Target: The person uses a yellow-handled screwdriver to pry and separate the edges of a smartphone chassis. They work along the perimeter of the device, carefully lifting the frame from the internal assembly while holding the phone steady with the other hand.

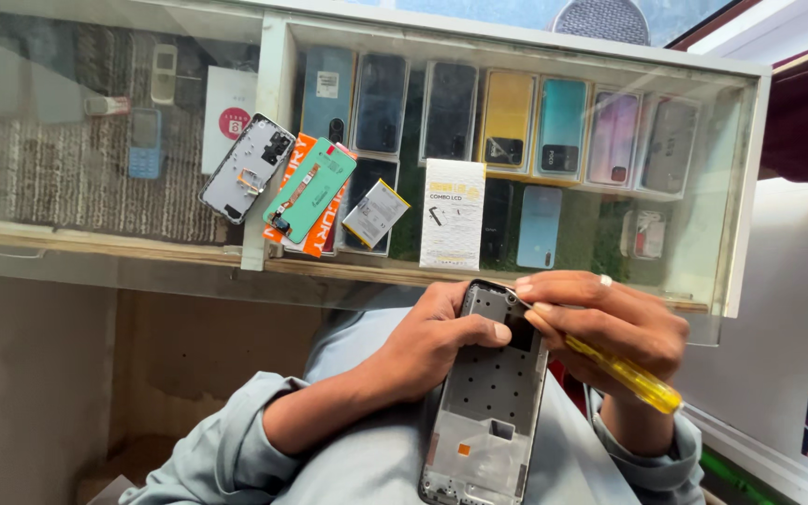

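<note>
In the head view, the left hand [432,341] grips a stripped phone frame [488,397] by its upper left edge, thumb lying across the front near the top and the other fingers wrapped behind it. The frame is held upright over the person's lap, its grey inner plate facing the camera, with a small orange patch low on the plate. The right hand [610,323] is closed around a yellow-handled screwdriver [624,372]; its fingers [554,285] curl over the frame's top right corner, touching it, and the handle sticks out down and to the right. The tool's tip is hidden under the fingers. A ring sits on one finger of this hand.

Beyond the hands stands a glass display case [745,187] with a row of phone back covers. On its glass top lie an opened grey phone housing [247,168], a green back cover [310,190], a phone battery [376,213] and a white box [453,213].
</note>
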